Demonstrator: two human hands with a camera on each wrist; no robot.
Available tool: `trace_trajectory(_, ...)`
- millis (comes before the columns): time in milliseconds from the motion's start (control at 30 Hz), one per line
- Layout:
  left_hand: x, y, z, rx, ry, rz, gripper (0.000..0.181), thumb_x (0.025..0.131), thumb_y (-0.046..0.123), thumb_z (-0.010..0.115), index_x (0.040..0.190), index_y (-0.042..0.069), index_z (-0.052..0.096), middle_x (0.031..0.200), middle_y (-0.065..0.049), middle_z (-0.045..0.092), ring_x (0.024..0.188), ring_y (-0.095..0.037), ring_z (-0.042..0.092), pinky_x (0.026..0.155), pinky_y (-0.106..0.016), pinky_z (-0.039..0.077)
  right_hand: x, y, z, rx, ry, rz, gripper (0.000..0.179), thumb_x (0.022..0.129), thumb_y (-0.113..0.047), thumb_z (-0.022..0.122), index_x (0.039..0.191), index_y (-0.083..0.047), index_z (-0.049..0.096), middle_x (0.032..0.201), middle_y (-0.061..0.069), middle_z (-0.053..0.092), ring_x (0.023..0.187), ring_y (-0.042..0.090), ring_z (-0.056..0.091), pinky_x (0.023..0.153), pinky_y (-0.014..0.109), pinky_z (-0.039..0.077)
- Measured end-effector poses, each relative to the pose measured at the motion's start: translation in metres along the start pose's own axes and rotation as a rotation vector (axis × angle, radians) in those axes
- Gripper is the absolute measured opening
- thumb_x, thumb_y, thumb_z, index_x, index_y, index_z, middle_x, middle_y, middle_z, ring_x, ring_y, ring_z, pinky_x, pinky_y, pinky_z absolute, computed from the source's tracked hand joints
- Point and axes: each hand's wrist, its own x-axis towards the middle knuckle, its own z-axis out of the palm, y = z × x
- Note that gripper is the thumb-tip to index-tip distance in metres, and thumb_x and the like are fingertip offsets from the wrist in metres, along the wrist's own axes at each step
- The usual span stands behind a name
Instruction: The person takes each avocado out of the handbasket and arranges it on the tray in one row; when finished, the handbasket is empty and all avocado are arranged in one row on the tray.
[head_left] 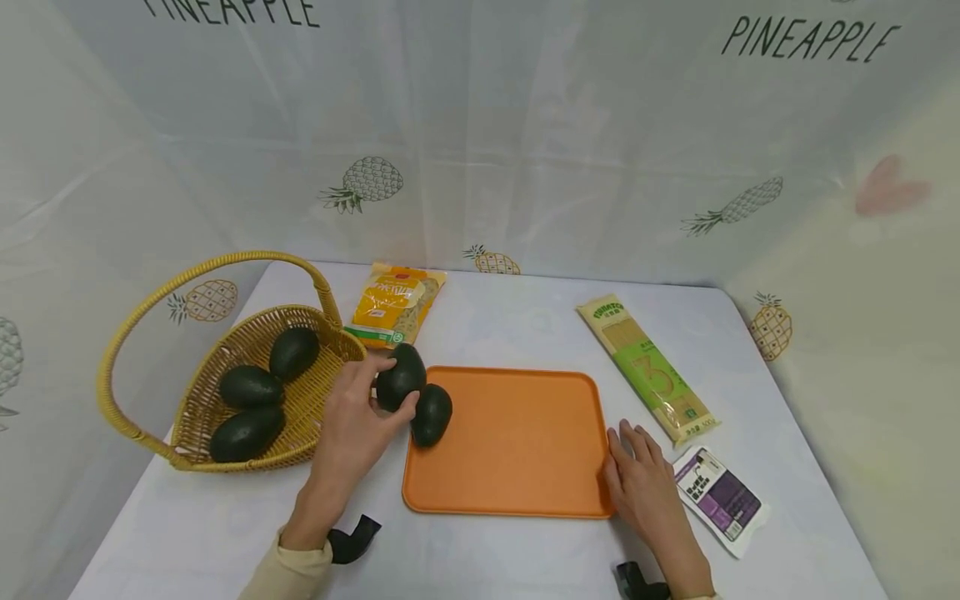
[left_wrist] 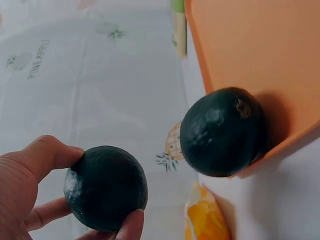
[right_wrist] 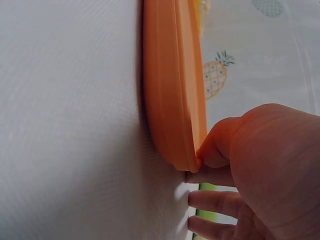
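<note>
My left hand (head_left: pixel 358 410) holds a dark green avocado (head_left: pixel 401 377) between thumb and fingertips, over the tray's back left corner. Beside it, a second avocado (head_left: pixel 431 415) sits on the left side of the orange tray (head_left: pixel 517 442). The left wrist view shows the held avocado (left_wrist: pixel 106 188) apart from the one on the tray (left_wrist: pixel 223 132). My right hand (head_left: pixel 643 483) is at the tray's right edge. In the right wrist view, its thumb (right_wrist: pixel 218 142) touches the tray rim (right_wrist: pixel 196 120), while the other fingers extend to the white table.
Left of the tray stands a yellow wicker basket (head_left: pixel 197 417) with a tall handle and several avocados inside. A yellow-orange food packet (head_left: pixel 393 304) lies behind the tray. To the right are a green noodle packet (head_left: pixel 648 367) and a white-and-purple packet (head_left: pixel 722 502).
</note>
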Motion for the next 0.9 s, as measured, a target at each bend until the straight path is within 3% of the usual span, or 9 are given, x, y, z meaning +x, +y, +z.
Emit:
trace_trajectory(400, -0.003, 0.009, 0.013, -0.024, -0.059, 0.024, 0.05, 0.086, 0.017, 0.09, 0.129, 0.004, 0.069, 0.129, -0.022, 0.063, 0.096, -0.03, 0.059, 0.072, -0.029, 0.054, 0.001, -0.002, 0.0, 0.025, -0.034, 0.031, 0.049, 0.107, -0.018, 0.056, 0.151, 0.004, 0.056, 0.162, 0.03, 0.046, 0.151, 0.053, 0.038, 0.114, 0.077, 0.04)
trace_trajectory(567, -0.002, 0.015, 0.018, -0.022, -0.079, 0.029, 0.048, 0.087, 0.016, 0.089, 0.129, 0.004, 0.069, 0.129, -0.024, 0.061, 0.109, -0.035, 0.06, 0.083, -0.045, 0.062, 0.001, -0.003, 0.0, 0.024, -0.032, 0.029, 0.049, 0.107, -0.018, 0.055, 0.15, 0.004, 0.057, 0.162, 0.03, 0.046, 0.15, 0.053, 0.038, 0.113, 0.077, 0.04)
trace_trajectory(700, 0.0, 0.024, 0.023, -0.02, -0.112, 0.031, 0.047, 0.088, 0.015, 0.088, 0.129, 0.003, 0.068, 0.128, -0.023, 0.06, 0.117, -0.04, 0.06, 0.094, -0.059, 0.062, 0.001, -0.002, -0.001, 0.029, -0.032, 0.028, 0.049, 0.107, -0.017, 0.054, 0.151, 0.004, 0.057, 0.162, 0.03, 0.045, 0.151, 0.053, 0.038, 0.113, 0.078, 0.039)
trace_trajectory(900, 0.002, 0.037, 0.033, -0.006, -0.161, 0.03, 0.047, 0.087, 0.017, 0.088, 0.128, 0.005, 0.068, 0.125, -0.022, 0.06, 0.114, -0.039, 0.059, 0.091, -0.057, 0.063, 0.002, 0.0, -0.001, 0.044, -0.011, 0.007, 0.048, 0.107, -0.017, 0.056, 0.15, 0.004, 0.058, 0.161, 0.031, 0.046, 0.15, 0.054, 0.039, 0.113, 0.078, 0.04)
